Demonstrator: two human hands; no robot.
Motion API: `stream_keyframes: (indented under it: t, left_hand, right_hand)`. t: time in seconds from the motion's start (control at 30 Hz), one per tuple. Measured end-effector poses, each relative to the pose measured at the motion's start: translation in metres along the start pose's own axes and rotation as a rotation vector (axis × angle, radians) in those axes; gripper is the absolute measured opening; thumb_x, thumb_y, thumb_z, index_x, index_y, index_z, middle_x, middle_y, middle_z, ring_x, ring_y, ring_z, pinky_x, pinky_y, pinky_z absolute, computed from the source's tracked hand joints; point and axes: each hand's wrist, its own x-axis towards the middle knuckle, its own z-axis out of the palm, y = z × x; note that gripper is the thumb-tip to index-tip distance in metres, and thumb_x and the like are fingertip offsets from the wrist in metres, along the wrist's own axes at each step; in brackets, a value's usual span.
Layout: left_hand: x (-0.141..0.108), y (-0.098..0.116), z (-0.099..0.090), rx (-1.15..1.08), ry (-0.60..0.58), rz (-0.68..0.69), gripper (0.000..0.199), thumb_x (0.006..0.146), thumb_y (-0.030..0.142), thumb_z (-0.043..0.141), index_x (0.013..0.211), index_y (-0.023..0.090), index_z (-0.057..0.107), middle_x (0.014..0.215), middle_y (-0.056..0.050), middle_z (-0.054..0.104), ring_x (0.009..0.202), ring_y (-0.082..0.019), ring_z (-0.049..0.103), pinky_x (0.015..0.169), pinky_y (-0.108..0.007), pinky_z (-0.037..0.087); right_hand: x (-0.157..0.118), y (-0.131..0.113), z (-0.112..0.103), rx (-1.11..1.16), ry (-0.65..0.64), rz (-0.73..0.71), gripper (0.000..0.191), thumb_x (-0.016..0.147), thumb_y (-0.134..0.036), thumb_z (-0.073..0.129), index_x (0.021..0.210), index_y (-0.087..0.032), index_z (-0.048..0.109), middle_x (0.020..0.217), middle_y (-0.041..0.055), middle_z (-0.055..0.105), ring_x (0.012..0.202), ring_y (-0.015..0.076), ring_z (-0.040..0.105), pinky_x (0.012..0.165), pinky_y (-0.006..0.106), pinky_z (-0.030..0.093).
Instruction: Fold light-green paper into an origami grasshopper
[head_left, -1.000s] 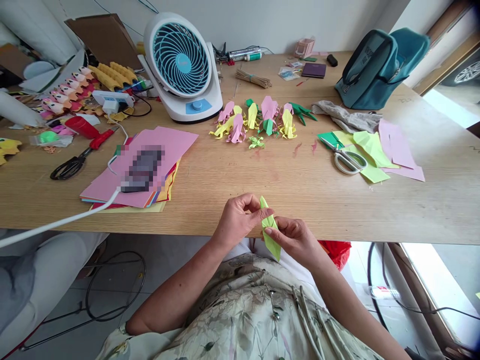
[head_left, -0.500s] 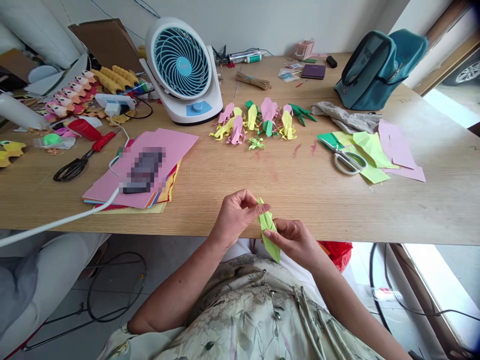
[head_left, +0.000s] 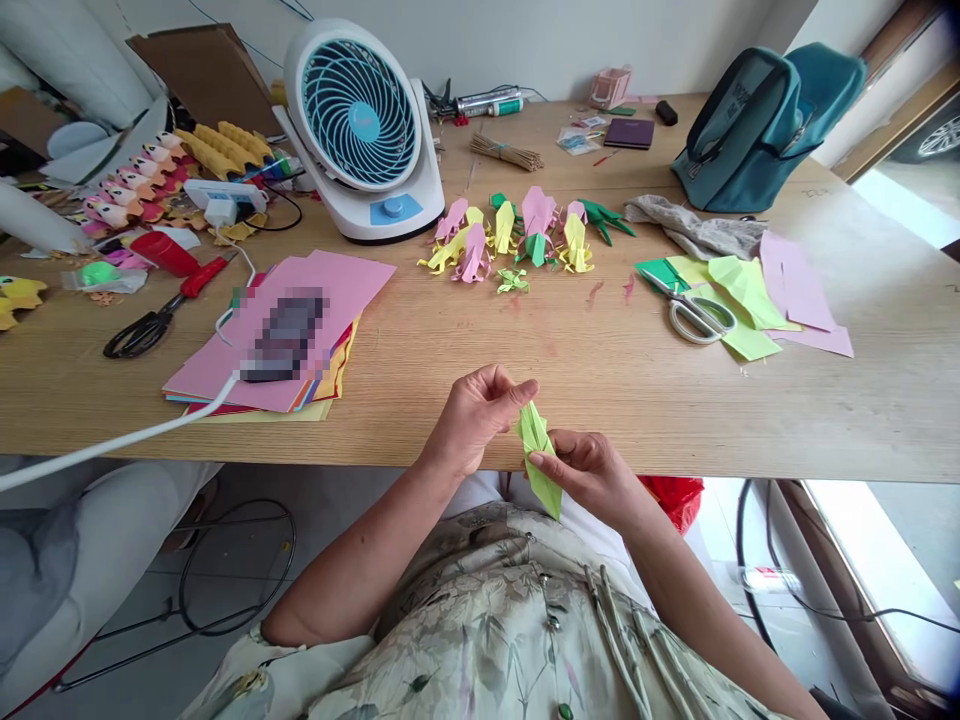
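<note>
A narrow piece of folded light-green paper (head_left: 546, 492) is held up just over the table's front edge, its lower point hanging down. My left hand (head_left: 476, 415) pinches its upper end between thumb and fingers. My right hand (head_left: 592, 472) grips the middle from the right, thumb lying across the front and fingers behind, partly hidden. Long creases run down the upper half of the paper. Farther back on the table stand several folded paper figures, among them a pink one (head_left: 472, 255), a yellow one (head_left: 576, 245) and a small light-green one (head_left: 513, 280).
To the right, white-handled scissors (head_left: 701, 320) lie on green paper sheets (head_left: 750, 345). A stack of coloured paper (head_left: 360, 275) with a blurred dark object is at left, beside black-and-red scissors (head_left: 142, 335). Behind are a fan (head_left: 364, 120) and a teal bag (head_left: 742, 150).
My left hand has shifted slightly at the paper's upper end, its thumb now nearer the tip. My right hand keeps its grip. The whole view has tilted a little.
</note>
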Motion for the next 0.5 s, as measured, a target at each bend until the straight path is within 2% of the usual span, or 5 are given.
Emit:
stream_keyframes:
  t: [0.17,0.3,0.4,0.5]
  left_hand:
    - [-0.004,0.0,-0.005,0.123,-0.012,0.025,0.044,0.079,0.058,0.071,0.077,0.016,0.057,0.066,0.004,0.047,0.055,-0.006,0.038,0.047,-0.019,0.03]
    - [-0.018,-0.01,-0.007,0.28,-0.106,-0.03,0.038,0.079,0.05,0.075,0.088,0.016,0.063,0.078,-0.001,0.059,0.065,-0.009,0.049,0.058,-0.02,0.04]
    - [-0.024,-0.019,-0.004,0.272,-0.143,-0.046,0.034,0.076,0.045,0.077,0.082,0.016,0.062,0.073,0.001,0.057,0.067,-0.01,0.05,0.062,-0.022,0.041]
    - [-0.023,-0.021,-0.001,0.201,-0.105,-0.034,0.037,0.076,0.043,0.077,0.068,0.016,0.053,0.064,0.005,0.047,0.061,-0.008,0.042,0.058,-0.02,0.036]
  right_hand:
    - [0.001,0.0,0.002,0.023,0.117,-0.007,0.043,0.085,-0.046,0.069,0.062,-0.018,0.047,0.061,-0.0045,0.036,0.057,0.0087,0.031,0.053,0.025,0.023]
    - [0.004,0.001,0.005,0.102,0.189,-0.017,0.042,0.081,-0.048,0.073,0.061,-0.017,0.052,0.059,-0.0039,0.039,0.056,0.0088,0.033,0.052,0.025,0.024]
    - [0.005,0.002,0.007,0.14,0.209,-0.01,0.042,0.078,-0.049,0.075,0.063,-0.016,0.055,0.059,-0.0033,0.043,0.056,0.009,0.035,0.051,0.024,0.026]
    - [0.004,0.0,0.005,0.149,0.159,-0.005,0.037,0.078,-0.047,0.076,0.067,-0.016,0.059,0.061,-0.0031,0.045,0.058,0.0094,0.037,0.053,0.024,0.028]
